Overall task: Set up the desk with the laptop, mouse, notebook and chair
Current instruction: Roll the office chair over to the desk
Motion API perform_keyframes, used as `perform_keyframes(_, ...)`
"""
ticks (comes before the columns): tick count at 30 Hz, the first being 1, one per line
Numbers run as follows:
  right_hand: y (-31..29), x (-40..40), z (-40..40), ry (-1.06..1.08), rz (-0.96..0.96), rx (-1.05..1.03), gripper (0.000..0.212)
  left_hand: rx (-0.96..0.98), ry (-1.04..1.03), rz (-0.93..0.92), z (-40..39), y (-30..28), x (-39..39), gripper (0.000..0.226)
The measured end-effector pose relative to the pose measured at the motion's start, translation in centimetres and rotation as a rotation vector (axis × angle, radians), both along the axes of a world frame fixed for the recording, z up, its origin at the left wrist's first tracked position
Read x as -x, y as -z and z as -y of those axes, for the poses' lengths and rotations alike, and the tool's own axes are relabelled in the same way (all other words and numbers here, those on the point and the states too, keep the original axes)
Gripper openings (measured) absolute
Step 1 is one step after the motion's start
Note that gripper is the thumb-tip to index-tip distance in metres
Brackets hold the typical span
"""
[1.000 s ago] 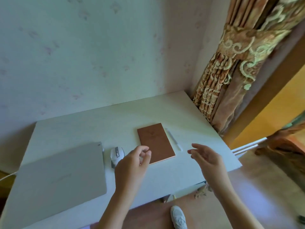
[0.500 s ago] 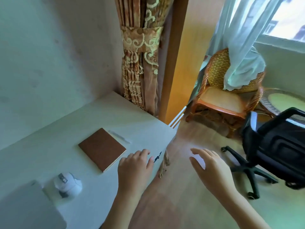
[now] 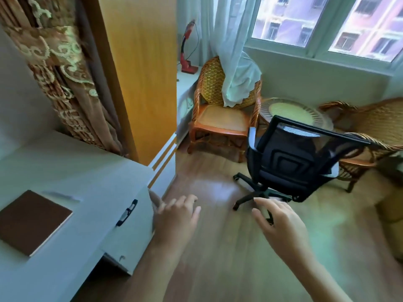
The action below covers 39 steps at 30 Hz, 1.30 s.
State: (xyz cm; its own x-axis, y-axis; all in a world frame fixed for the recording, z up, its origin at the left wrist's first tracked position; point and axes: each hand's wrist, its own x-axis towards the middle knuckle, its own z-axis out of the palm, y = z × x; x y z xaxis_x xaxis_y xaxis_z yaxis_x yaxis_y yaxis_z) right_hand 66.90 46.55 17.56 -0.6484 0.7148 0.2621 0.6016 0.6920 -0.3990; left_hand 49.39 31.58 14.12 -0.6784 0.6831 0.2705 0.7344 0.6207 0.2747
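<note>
Hands empty: left hand (image 3: 176,216) and right hand (image 3: 281,223) both reach forward over the wooden floor, fingers spread and loosely curved, holding nothing. Office chair (image 3: 298,162) stands ahead and slightly right of both hands, well apart from the desk (image 3: 72,171), its mesh back turned toward the person. Likely step: fetching the chair. Best taken by the top of the backrest, rolled rather than lifted. Notebook (image 3: 30,221) lies on the desk, left of the left hand.
</note>
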Motion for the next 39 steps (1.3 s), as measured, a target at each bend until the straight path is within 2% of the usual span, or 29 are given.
perform_keyframes(10,1.3,-13.8,-10.2,0.092,-0.034,0.052,0.025,0.077,0.127,-0.04,-12.6,1.5,-12.2,0.021)
perform_keyframes(17,2.0,-17.9,-14.9,0.167,-0.082,0.05,0.022,0.06,0.252,-0.077,-20.2,0.7,-15.9,0.019)
perform_keyframes(21,2.4,-17.9,-18.8,0.193,-0.089,0.006,0.021,0.032,0.287,-0.137,-25.2,0.9,-15.4,0.019)
perform_keyframes(24,2.1,-17.0,-22.9,0.191,-0.085,-0.011,0.029,0.009,0.317,-0.172,-30.5,1.0,-13.8,0.032)
perform_keyframes(28,1.4,-14.5,-30.1,0.193,-0.084,-0.089,0.029,-0.044,0.379,-0.224,-39.8,0.4,-10.5,0.027)
perform_keyframes(32,0.7,-10.9,-38.5,0.222,-0.066,-0.13,0.028,-0.081,0.449,-0.317,-50.2,-0.6,-7.7,0.038)
perform_keyframes(36,0.7,-7.7,-46.1,0.232,-0.037,-0.177,0.031,-0.04,0.528,-0.297,-58.4,0.4,-4.9,0.049)
perform_keyframes(39,1.9,-5.8,-51.6,0.247,0.04,-0.194,0.038,0.125,0.547,-0.181,-62.8,1.8,-2.4,0.057)
